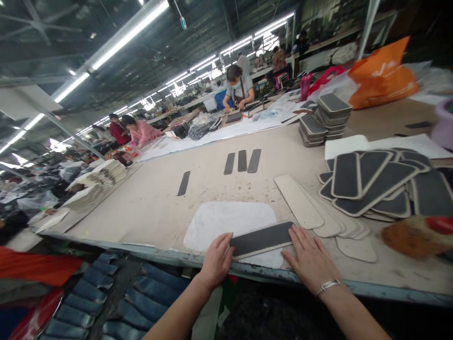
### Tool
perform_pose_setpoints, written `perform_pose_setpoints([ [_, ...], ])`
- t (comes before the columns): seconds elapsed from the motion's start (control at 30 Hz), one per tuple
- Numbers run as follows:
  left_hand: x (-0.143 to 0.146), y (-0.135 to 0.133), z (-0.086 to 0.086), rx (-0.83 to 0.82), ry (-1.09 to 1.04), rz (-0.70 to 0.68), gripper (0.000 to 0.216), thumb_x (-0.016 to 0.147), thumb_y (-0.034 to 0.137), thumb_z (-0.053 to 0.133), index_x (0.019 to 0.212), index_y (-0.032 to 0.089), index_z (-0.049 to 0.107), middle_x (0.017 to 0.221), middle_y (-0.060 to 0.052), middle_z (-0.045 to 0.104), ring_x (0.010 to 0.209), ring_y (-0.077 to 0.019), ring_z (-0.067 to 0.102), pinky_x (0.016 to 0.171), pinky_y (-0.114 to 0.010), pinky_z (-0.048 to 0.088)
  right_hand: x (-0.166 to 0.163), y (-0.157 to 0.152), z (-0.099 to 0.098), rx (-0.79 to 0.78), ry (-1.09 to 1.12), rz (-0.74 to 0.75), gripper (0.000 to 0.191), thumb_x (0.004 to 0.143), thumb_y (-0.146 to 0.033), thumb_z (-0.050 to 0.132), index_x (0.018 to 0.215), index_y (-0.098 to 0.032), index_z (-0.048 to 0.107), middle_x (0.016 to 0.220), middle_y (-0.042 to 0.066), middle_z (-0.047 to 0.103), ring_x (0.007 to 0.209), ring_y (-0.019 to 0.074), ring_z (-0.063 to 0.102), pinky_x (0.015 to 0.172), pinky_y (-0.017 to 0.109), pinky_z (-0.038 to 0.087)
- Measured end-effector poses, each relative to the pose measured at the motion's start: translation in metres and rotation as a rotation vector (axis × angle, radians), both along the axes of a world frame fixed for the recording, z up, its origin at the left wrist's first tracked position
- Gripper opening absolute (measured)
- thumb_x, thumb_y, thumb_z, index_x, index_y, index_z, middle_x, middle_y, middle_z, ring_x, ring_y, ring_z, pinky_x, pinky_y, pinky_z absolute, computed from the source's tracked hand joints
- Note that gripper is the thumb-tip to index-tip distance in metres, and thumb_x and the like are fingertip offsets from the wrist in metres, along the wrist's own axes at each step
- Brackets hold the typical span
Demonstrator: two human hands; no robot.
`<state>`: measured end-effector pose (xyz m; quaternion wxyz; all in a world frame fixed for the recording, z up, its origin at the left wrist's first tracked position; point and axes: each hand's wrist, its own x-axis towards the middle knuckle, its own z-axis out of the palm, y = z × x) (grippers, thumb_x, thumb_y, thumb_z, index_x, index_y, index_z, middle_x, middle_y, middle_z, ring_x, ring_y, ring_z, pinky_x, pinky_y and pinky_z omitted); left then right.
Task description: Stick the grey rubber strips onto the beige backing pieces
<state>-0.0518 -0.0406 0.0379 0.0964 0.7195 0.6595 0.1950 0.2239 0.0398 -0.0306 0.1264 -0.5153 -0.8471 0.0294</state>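
Observation:
A long dark grey panel with a pale border (262, 240) lies in front of me, partly over a white sheet (219, 219). My left hand (217, 257) is closed at the panel's left end, fingertips and thumb against it. On the right end rest the outstretched fingers of my right hand (311, 257), its thumb apart near the lower edge; a silver bracelet circles that wrist. Beyond my right hand, pale rounded strips (300, 203) lie fanned out. Farther up the table are three small dark strips (242, 161) and a single dark strip (183, 183) to their left.
At right lie a heap of bordered dark panels (375, 182) and a red-capped amber container (417, 236). Stacked panels (329, 118) and an orange bag (384, 78) stand behind. Pale stacks (95, 184) sit at left, denim pieces (141, 302) below the table edge. A co-worker (239, 87) works opposite.

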Motion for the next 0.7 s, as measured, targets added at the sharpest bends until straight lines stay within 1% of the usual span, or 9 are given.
perform_pose_setpoints([
  [0.03, 0.006, -0.005, 0.0, -0.027, 0.084, -0.088, 0.045, 0.092, 0.031, 0.036, 0.134, 0.015, 0.035, 0.138, -0.013, 0.036, 0.129, -0.0228, 0.032, 0.106, -0.039, 0.032, 0.0, 0.0, 0.0, 0.005, 0.0, 0.0, 0.065, 0.088, -0.051, 0.028, 0.137, -0.007, 0.035, 0.145, 0.007, 0.021, 0.134, 0.0235, 0.015, 0.109, 0.046, 0.013],
  [0.1, 0.017, -0.011, -0.002, -0.121, 0.244, -0.202, 0.058, 0.091, 0.039, 0.039, 0.14, 0.013, 0.024, 0.146, -0.013, 0.019, 0.135, -0.0268, 0.014, 0.11, -0.046, 0.022, 0.0, 0.0, 0.001, 0.011, -0.006, -0.004, 0.065, 0.089, -0.05, 0.028, 0.137, -0.007, 0.035, 0.145, 0.006, 0.021, 0.133, 0.0234, 0.016, 0.108, 0.047, 0.014],
  [0.17, 0.022, -0.015, -0.007, -0.192, 0.355, -0.214, 0.069, 0.088, 0.046, 0.042, 0.142, 0.012, 0.017, 0.148, -0.014, 0.009, 0.136, -0.0294, 0.007, 0.11, -0.05, 0.019, 0.001, 0.0, 0.003, 0.008, -0.017, -0.007, 0.065, 0.089, -0.05, 0.029, 0.136, -0.007, 0.035, 0.145, 0.006, 0.022, 0.133, 0.0231, 0.017, 0.108, 0.046, 0.015],
  [0.27, 0.02, -0.018, -0.013, -0.218, 0.44, -0.197, 0.073, 0.088, 0.048, 0.042, 0.144, 0.013, 0.01, 0.148, -0.013, 0.001, 0.136, -0.0308, 0.003, 0.109, -0.053, 0.016, 0.001, 0.001, 0.01, -0.022, -0.032, -0.018, 0.061, 0.089, -0.048, 0.032, 0.135, -0.007, 0.038, 0.144, 0.006, 0.025, 0.132, 0.023, 0.019, 0.108, 0.046, 0.015],
  [0.37, 0.015, -0.019, -0.019, -0.186, 0.488, -0.217, 0.073, 0.088, 0.047, 0.043, 0.144, 0.016, 0.007, 0.148, -0.012, 0.001, 0.136, -0.0312, 0.003, 0.108, -0.053, 0.015, -0.005, -0.001, 0.022, -0.048, -0.014, -0.078, 0.059, 0.091, -0.046, 0.032, 0.133, -0.005, 0.041, 0.14, 0.01, 0.032, 0.132, 0.0252, 0.019, 0.108, 0.047, 0.013],
  [0.43, 0.012, -0.019, -0.024, -0.142, 0.517, -0.228, 0.073, 0.087, 0.046, 0.043, 0.144, 0.017, 0.007, 0.148, -0.012, 0.004, 0.136, -0.0315, 0.005, 0.108, -0.053, 0.015, -0.016, -0.004, 0.03, -0.04, 0.032, -0.072, 0.061, 0.091, -0.048, 0.033, 0.134, -0.005, 0.039, 0.141, 0.011, 0.031, 0.133, 0.0264, 0.015, 0.108, 0.048, 0.011],
  [0.53, 0.01, -0.019, -0.032, -0.06, 0.555, -0.238, 0.071, 0.087, 0.045, 0.044, 0.144, 0.018, 0.011, 0.148, -0.011, 0.009, 0.136, -0.0317, 0.008, 0.108, -0.052, 0.015, -0.039, -0.011, 0.037, -0.044, 0.112, 0.121, 0.065, 0.089, -0.052, 0.037, 0.141, -0.014, 0.028, 0.147, 0.006, 0.017, 0.135, 0.0241, 0.009, 0.109, 0.046, 0.011],
  [0.6, 0.009, -0.018, -0.035, -0.023, 0.575, -0.246, 0.069, 0.088, 0.043, 0.044, 0.144, 0.018, 0.013, 0.148, -0.01, 0.011, 0.135, -0.0314, 0.01, 0.107, -0.051, 0.016, -0.051, -0.014, 0.037, -0.088, 0.143, 0.246, 0.068, 0.087, -0.058, 0.037, 0.141, -0.019, 0.026, 0.148, 0.004, 0.013, 0.135, 0.0222, 0.008, 0.109, 0.046, 0.011],
  [0.7, 0.008, -0.018, -0.034, -0.016, 0.577, -0.255, 0.068, 0.088, 0.041, 0.044, 0.144, 0.017, 0.013, 0.148, -0.01, 0.013, 0.135, -0.0307, 0.012, 0.107, -0.051, 0.018, -0.05, -0.01, 0.033, -0.16, 0.146, 0.252, 0.071, 0.087, -0.063, 0.03, 0.141, -0.017, 0.028, 0.147, 0.004, 0.016, 0.135, 0.0203, 0.01, 0.11, 0.045, 0.009],
])
